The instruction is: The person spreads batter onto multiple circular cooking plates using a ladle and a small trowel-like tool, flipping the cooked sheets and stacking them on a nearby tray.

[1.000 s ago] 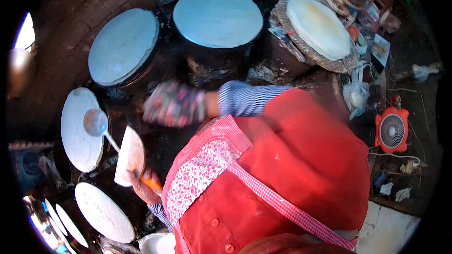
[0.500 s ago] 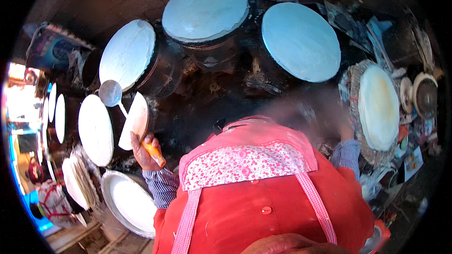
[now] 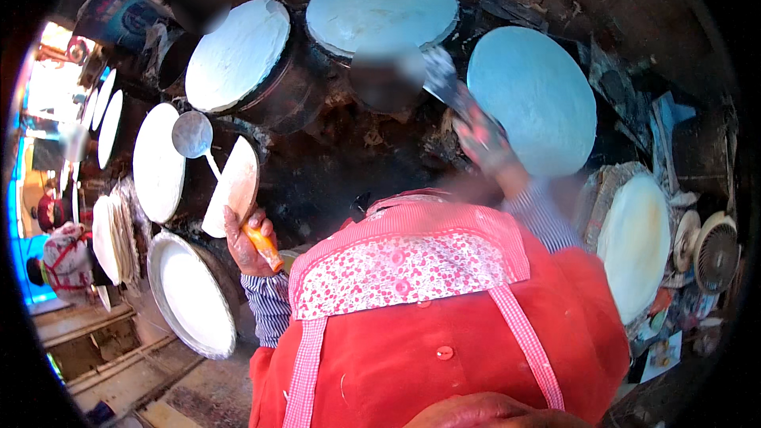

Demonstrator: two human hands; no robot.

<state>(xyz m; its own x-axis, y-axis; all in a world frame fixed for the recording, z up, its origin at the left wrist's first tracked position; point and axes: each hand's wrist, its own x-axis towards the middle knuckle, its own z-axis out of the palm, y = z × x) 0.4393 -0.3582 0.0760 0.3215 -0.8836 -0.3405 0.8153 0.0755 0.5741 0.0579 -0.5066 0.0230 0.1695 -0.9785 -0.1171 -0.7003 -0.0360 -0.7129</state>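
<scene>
My left hand (image 3: 244, 247) is closed around an orange-handled ladle (image 3: 192, 135) and a pale half-round board (image 3: 231, 190), side by side. Blurred by motion, my right hand (image 3: 490, 147) grips a flat scraper (image 3: 452, 83) with a whitish blade end. The blade sits between the middle round griddle's white batter sheet (image 3: 380, 8) and the right one's sheet (image 3: 533, 103), nearest the middle one's lower right rim. I cannot tell whether it touches. Another white batter sheet (image 3: 238, 55) covers the griddle at the left.
A basin of white batter (image 3: 190, 295) stands left of me, near a pale round disc (image 3: 158, 162) and a stack of flatbreads (image 3: 111, 238). At right lie a pale yellowish round sheet (image 3: 634, 246) and a small fan (image 3: 715, 254). Dark soot-stained ground lies between the griddles.
My right hand has moved from the round sheet at the right up to between the griddles, now with the scraper in it. The view has shifted; my left hand keeps its hold.
</scene>
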